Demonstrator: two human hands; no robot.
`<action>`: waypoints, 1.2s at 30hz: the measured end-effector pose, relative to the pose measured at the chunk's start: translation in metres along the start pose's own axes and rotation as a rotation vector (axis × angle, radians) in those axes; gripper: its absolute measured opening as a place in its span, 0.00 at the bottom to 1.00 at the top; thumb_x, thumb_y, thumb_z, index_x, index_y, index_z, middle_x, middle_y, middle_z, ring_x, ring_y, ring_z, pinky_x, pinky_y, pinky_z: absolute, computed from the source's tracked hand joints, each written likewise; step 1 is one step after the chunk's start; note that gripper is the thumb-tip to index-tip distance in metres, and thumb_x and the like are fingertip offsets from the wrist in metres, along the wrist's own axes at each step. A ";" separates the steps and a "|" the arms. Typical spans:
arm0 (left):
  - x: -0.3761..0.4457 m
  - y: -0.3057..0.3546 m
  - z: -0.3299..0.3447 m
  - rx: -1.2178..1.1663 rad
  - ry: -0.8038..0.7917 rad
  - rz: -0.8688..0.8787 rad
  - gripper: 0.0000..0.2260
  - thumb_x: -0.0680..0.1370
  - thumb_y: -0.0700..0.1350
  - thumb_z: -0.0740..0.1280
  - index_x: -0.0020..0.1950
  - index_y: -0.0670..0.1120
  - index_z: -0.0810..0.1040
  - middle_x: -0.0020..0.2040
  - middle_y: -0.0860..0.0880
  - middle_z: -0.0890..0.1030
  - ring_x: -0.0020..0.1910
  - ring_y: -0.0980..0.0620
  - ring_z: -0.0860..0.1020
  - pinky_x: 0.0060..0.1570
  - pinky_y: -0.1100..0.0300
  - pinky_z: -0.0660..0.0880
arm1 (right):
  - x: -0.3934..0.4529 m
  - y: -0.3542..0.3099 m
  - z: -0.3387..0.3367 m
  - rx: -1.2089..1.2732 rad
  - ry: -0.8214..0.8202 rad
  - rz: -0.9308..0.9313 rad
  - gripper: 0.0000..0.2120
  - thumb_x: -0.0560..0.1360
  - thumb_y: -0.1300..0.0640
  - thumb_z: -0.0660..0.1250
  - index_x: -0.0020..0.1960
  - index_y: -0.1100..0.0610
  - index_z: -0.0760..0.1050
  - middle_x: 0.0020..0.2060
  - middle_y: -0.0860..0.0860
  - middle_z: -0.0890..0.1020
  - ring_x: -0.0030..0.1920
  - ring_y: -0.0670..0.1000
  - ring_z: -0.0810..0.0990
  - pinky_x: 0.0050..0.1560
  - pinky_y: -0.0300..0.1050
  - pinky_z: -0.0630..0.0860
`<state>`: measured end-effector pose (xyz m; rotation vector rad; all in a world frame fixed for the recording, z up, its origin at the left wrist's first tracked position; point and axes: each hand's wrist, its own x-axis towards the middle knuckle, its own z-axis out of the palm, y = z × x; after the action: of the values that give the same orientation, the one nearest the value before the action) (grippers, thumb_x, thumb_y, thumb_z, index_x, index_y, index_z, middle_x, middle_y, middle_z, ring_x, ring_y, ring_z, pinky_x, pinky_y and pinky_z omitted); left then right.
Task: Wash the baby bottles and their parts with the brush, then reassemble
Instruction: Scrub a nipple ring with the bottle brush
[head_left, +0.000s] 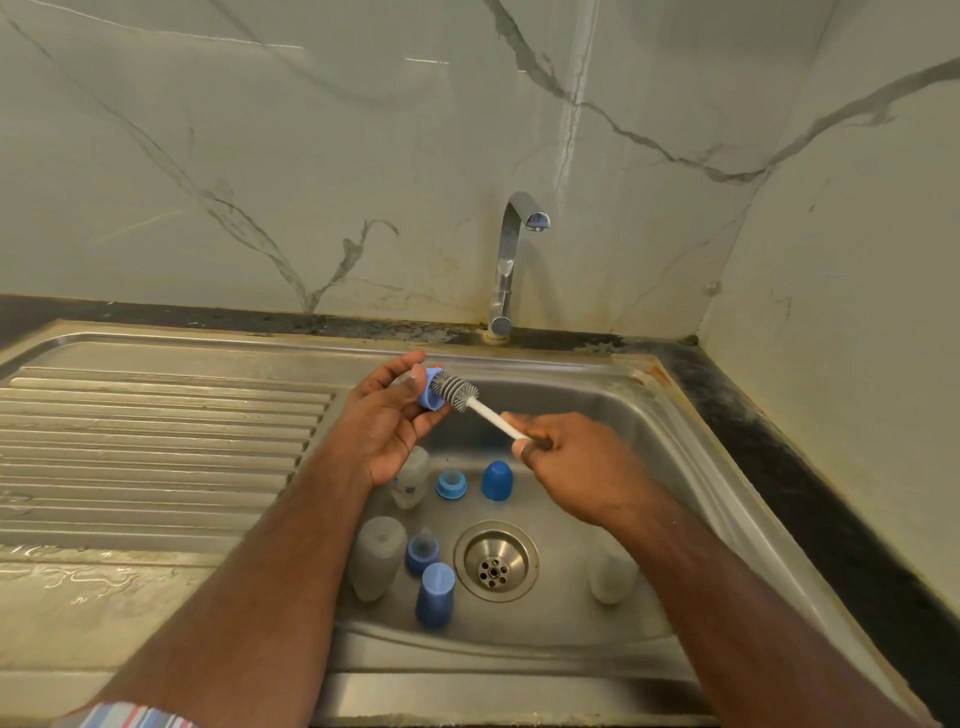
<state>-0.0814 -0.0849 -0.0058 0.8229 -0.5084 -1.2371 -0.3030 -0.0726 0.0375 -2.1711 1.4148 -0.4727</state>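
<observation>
Brush (470, 397) handle pinched by right hand (566, 462); left hand (384, 415) grips blue collar (430, 396).

No legible text anywhere.

The drain (495, 561) sits in the floor of the sink (649, 415). Left of the drain stand a bottle (377, 556), a teat ring (422, 553) and a cap (435, 594). Behind the drain stand another bottle (411, 475), a second ring (451, 483) and a second cap (497, 480). Right of the drain stands a third bottle (613, 574). Well behind the drain rises the tap (506, 260); the draining board (156, 441) lies far left of it.
</observation>
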 end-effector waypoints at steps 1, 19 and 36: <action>0.000 -0.001 0.000 0.000 0.002 -0.002 0.13 0.80 0.37 0.67 0.65 0.41 0.78 0.60 0.38 0.83 0.56 0.41 0.84 0.54 0.48 0.83 | 0.000 -0.001 0.002 -0.061 0.021 0.006 0.19 0.83 0.50 0.60 0.73 0.39 0.69 0.46 0.43 0.82 0.38 0.44 0.78 0.38 0.37 0.74; 0.001 -0.005 0.003 0.245 -0.041 0.017 0.21 0.75 0.32 0.71 0.67 0.43 0.76 0.61 0.41 0.83 0.58 0.45 0.84 0.53 0.53 0.83 | 0.000 0.000 -0.003 0.005 0.029 -0.004 0.20 0.84 0.48 0.59 0.75 0.40 0.66 0.61 0.44 0.81 0.49 0.46 0.79 0.45 0.36 0.73; -0.004 -0.012 0.009 0.135 0.019 0.026 0.14 0.79 0.40 0.69 0.65 0.40 0.78 0.62 0.39 0.82 0.59 0.44 0.83 0.53 0.54 0.83 | 0.005 0.005 0.010 0.155 0.105 0.006 0.21 0.83 0.48 0.60 0.76 0.42 0.66 0.64 0.44 0.78 0.46 0.39 0.73 0.53 0.39 0.73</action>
<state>-0.0968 -0.0852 -0.0092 0.9382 -0.5907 -1.1794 -0.2988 -0.0769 0.0265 -2.0441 1.3894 -0.6802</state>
